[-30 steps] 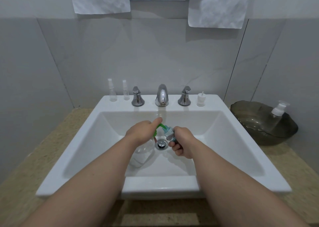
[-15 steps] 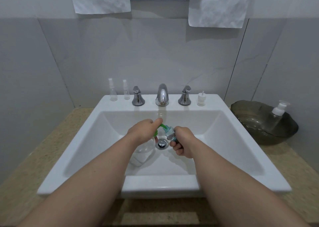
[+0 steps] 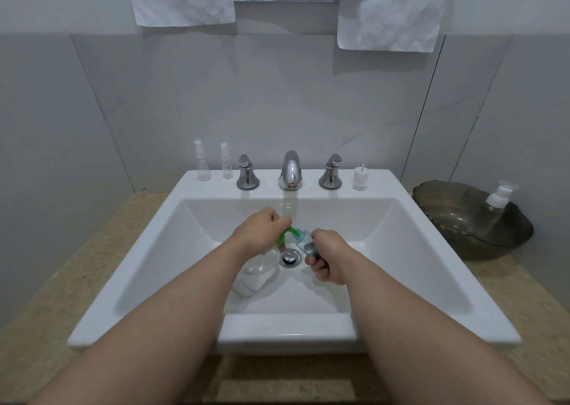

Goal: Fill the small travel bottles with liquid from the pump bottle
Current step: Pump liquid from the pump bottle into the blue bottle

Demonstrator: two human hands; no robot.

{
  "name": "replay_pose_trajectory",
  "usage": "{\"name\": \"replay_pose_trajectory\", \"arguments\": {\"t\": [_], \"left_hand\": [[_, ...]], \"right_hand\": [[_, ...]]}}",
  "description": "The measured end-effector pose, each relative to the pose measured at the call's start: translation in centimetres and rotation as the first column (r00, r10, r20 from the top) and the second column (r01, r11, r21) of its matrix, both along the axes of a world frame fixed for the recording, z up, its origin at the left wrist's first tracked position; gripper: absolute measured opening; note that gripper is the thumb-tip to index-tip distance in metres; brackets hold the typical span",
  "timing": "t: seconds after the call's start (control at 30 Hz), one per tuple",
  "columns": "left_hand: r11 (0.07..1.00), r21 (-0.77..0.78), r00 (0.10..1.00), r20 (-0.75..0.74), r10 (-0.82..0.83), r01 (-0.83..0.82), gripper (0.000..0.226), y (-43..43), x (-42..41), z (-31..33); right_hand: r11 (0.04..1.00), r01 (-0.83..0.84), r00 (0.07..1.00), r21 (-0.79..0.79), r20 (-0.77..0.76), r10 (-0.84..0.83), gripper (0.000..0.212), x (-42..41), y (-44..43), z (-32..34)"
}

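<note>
no readable writing or brand anywhere. your left hand (image 3: 257,233) is wrapped around the top of a clear plastic pump bottle (image 3: 256,273), finger on its green pump head (image 3: 285,235), bottle leaning over the basin of the white ceramic sink (image 3: 431,250). your right hand (image 3: 328,258) is clenched on a small clear travel bottle (image 3: 305,241) with teal trim, tilted toward the green spout, just above the chrome drain (image 3: 290,256). two slim clear spray bottles (image 3: 203,165) stand on the sink's back ledge left of the chrome faucet (image 3: 290,170); a white cap piece (image 3: 359,178) sits on the right. a smoky glass bowl (image 3: 447,195) on the speckled counter holds another clear bottle with white pump (image 3: 493,207).
</note>
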State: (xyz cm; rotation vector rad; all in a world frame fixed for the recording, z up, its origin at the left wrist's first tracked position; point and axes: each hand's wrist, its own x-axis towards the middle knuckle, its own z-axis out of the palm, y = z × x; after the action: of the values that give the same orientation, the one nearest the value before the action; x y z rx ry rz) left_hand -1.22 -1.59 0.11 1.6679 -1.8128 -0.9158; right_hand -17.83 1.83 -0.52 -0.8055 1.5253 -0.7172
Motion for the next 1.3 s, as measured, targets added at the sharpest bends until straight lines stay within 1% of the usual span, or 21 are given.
{"name": "replay_pose_trajectory", "arguments": {"t": [0.07,0.13,0.2,0.27,0.43,0.6,0.73,1.07,1.17,1.23,1.3], "left_hand": [[1.000,-0.023,0.998,0.067,0.001,0.001,0.044,0.23,0.08,-0.04],[0.999,-0.037,0.994,0.109,-0.004,0.008,0.056,0.62,0.16,0.06],[0.999,-0.042,0.991,0.131,-0.018,0.024,0.069,0.98,0.16,0.26],[0.999,-0.035,0.991,0.127,-0.030,0.035,0.072,1.09,0.21,0.29],[0.999,-0.031,0.993,0.118,-0.023,0.027,0.066,0.87,0.30,0.10],[1.000,-0.015,0.994,0.103,-0.022,0.024,0.065,0.66,0.12,0.13],[0.999,-0.023,0.995,0.094,-0.023,0.025,0.052,0.55,-0.10,0.18],[1.000,0.015,0.999,-0.041,-0.017,0.018,0.035,0.38,-0.14,0.31],[1.000,0.010,0.999,-0.027,-0.018,0.019,0.030,0.45,-0.19,0.30],[1.000,-0.021,0.999,0.037,-0.001,0.001,0.034,0.48,-0.13,0.17],[0.999,-0.048,0.996,0.092,0.015,-0.011,0.044,0.66,0.01,0.10]], "right_hand": [[1.000,0.004,1.000,-0.005,0.004,-0.004,0.021,0.00,-0.14,-0.06],[1.000,0.014,1.000,-0.009,0.020,-0.014,0.020,0.04,-0.21,-0.02],[1.000,0.028,0.999,-0.014,0.038,-0.028,0.019,0.00,-0.26,0.01],[0.999,0.034,0.999,-0.019,0.040,-0.034,0.020,0.00,-0.26,0.06],[0.999,0.040,0.998,-0.028,0.046,-0.039,0.018,0.00,-0.12,0.26],[0.999,0.033,0.999,-0.028,0.040,-0.031,0.018,0.01,-0.03,0.55],[0.999,0.030,0.999,-0.022,0.032,-0.029,0.020,0.11,0.07,0.56],[1.000,-0.011,1.000,0.005,0.020,0.011,0.023,0.18,0.27,0.45],[1.000,-0.012,1.000,0.008,0.021,0.012,0.023,0.16,0.19,0.33],[1.000,-0.010,1.000,0.008,0.021,0.009,0.022,0.12,0.06,0.20],[1.000,-0.004,1.000,0.008,0.024,0.004,0.022,0.13,-0.02,0.14]]}}
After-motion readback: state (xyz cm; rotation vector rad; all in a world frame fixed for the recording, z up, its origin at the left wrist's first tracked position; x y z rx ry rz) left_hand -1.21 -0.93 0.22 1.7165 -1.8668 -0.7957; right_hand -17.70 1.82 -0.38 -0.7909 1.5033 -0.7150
